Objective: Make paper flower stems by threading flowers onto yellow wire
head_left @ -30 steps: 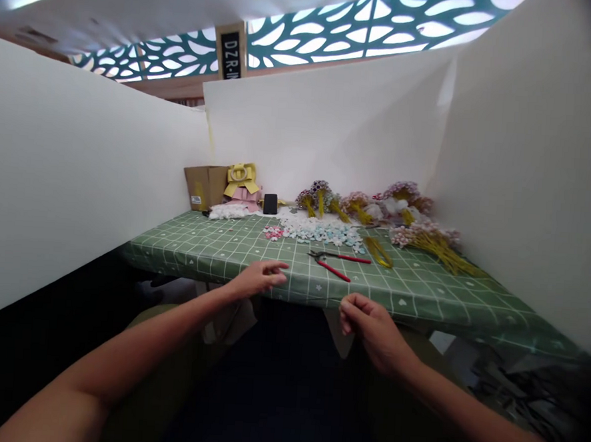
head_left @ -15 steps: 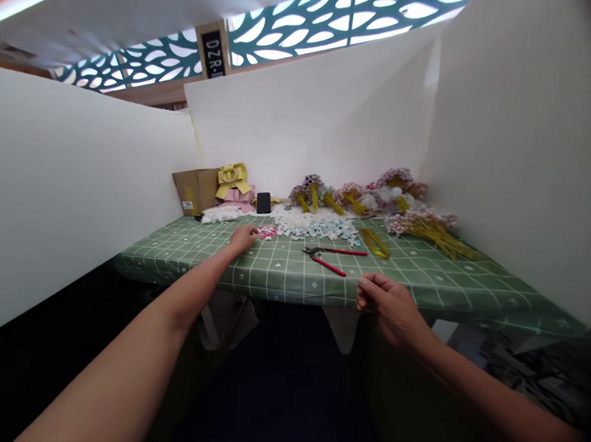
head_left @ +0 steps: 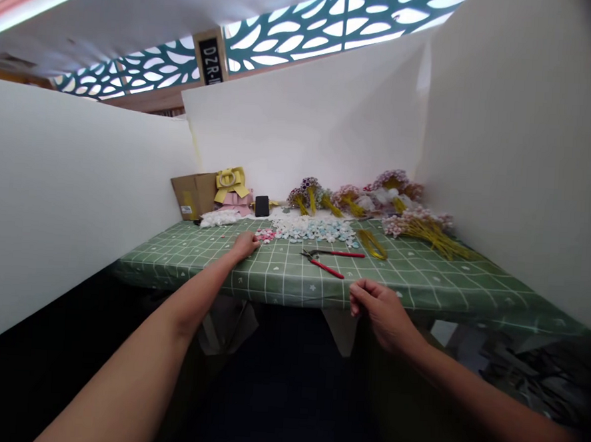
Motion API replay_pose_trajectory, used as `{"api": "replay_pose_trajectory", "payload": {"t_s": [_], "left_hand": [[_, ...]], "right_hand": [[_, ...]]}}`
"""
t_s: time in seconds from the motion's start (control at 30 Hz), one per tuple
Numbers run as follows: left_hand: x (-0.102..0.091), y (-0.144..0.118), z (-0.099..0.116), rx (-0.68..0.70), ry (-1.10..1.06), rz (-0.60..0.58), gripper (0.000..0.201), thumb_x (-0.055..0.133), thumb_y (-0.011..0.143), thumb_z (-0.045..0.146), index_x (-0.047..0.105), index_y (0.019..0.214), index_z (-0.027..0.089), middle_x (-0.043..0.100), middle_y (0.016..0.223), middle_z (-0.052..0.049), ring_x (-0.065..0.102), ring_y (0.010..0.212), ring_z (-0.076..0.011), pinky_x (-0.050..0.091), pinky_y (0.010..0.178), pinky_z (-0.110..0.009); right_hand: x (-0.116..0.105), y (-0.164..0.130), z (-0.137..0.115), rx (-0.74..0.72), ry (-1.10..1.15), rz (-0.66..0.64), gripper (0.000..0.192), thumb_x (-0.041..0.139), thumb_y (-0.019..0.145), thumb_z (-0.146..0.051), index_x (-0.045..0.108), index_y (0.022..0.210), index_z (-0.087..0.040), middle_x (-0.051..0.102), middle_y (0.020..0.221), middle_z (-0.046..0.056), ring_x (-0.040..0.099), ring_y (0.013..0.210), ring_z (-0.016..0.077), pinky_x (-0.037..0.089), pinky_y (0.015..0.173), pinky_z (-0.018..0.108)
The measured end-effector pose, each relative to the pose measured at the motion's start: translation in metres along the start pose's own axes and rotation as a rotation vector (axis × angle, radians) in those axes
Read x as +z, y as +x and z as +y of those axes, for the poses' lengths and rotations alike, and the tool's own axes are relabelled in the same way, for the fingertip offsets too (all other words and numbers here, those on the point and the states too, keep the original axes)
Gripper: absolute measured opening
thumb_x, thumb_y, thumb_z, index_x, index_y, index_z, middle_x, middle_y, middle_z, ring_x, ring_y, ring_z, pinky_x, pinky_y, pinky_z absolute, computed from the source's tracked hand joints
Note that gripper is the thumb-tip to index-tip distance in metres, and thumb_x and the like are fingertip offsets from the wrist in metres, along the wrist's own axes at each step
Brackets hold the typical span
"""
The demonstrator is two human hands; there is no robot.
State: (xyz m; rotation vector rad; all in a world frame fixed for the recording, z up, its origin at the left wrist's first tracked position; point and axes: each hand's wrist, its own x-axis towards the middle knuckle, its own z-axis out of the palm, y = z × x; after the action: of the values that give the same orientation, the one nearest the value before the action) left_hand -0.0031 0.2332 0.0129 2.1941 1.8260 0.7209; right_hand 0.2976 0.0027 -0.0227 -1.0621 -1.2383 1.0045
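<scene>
On the green tablecloth [head_left: 422, 282] my left hand [head_left: 245, 244] rests fingers-down beside the pink beads [head_left: 265, 235], grip hard to tell, while my right hand [head_left: 377, 309] pinches shut at the near edge, contents unclear.

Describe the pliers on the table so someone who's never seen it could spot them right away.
On the green checked tablecloth, look toward the middle, just in front of the scatter of small pale blue and white pieces. The pliers lie flat there, the only tool with thin red handles spread apart.
</scene>
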Motion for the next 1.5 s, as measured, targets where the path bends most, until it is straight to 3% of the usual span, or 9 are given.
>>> {"api": "replay_pose_trajectory", "payload": {"t_s": [0.1,0.33,0.43,0.57,0.73,1.0,1.5], "left_hand": [[-0.012,-0.024,-0.005,0.015,-0.189,0.052,0.015,0.062,0.077,0.025,0.063,0.080,0.010,0.066,0.073,-0.007,0.061,0.074,-0.0169,0.047,0.070,-0.029],[-0.056,-0.115,-0.010,0.112,-0.629,0.117,0.037,0.060,0.080,0.037,0.062,0.106,0.011,0.067,0.088,-0.007,0.062,0.075,-0.0134,0.051,0.070,-0.028],[-0.081,-0.150,-0.005,0.171,-0.855,0.142,0.034,0.068,0.075,0.037,0.067,0.099,0.013,0.064,0.080,-0.003,0.058,0.067,-0.0105,0.049,0.065,-0.025],[-0.108,-0.177,0.003,0.211,-0.922,0.257,0.027,0.071,0.075,0.032,0.066,0.093,0.013,0.062,0.070,0.001,0.057,0.060,-0.0081,0.048,0.060,-0.021],[-0.121,-0.189,0.012,0.298,-0.947,0.346,0.023,0.074,0.071,0.026,0.061,0.085,0.013,0.059,0.065,0.003,0.055,0.052,-0.0067,0.045,0.050,-0.019],[-0.123,-0.201,0.024,0.398,-1.031,0.317,0.021,0.074,0.069,0.017,0.056,0.081,0.015,0.059,0.067,0.004,0.055,0.051,-0.0057,0.047,0.048,-0.018],[-0.120,-0.198,0.020,0.414,-1.046,0.335,0.024,0.074,0.070,0.018,0.053,0.081,0.016,0.057,0.065,0.005,0.054,0.050,-0.0053,0.046,0.047,-0.017]], "right_hand": [[0.004,-0.004,0.001,-0.028,-0.083,-0.016,0.033,0.059,0.081,-0.046,0.051,0.065,-0.018,0.050,0.052,-0.003,0.045,0.052,0.0108,0.037,0.056,0.026],[0.038,-0.010,-0.024,-0.100,-0.170,-0.101,0.033,0.055,0.084,-0.047,0.050,0.067,-0.019,0.051,0.053,-0.002,0.045,0.054,0.0112,0.037,0.058,0.026],[0.060,-0.007,-0.042,-0.129,-0.131,-0.153,0.031,0.054,0.086,-0.044,0.050,0.069,-0.019,0.052,0.056,-0.002,0.046,0.055,0.0110,0.038,0.059,0.025],[0.082,-0.012,-0.053,-0.177,-0.081,-0.214,0.029,0.054,0.088,-0.041,0.050,0.070,-0.019,0.051,0.057,-0.002,0.046,0.057,0.0113,0.037,0.060,0.026],[0.077,-0.030,-0.041,-0.155,-0.130,-0.309,0.031,0.052,0.090,-0.043,0.051,0.070,-0.019,0.050,0.058,-0.002,0.045,0.057,0.0119,0.036,0.059,0.026],[0.052,-0.029,-0.038,-0.177,-0.188,-0.392,0.029,0.050,0.092,-0.042,0.052,0.073,-0.019,0.050,0.060,-0.002,0.045,0.060,0.0126,0.035,0.062,0.027],[0.054,-0.031,-0.039,-0.164,-0.143,-0.414,0.028,0.050,0.092,-0.040,0.052,0.074,-0.019,0.049,0.060,-0.002,0.043,0.059,0.0118,0.034,0.061,0.027]]}}
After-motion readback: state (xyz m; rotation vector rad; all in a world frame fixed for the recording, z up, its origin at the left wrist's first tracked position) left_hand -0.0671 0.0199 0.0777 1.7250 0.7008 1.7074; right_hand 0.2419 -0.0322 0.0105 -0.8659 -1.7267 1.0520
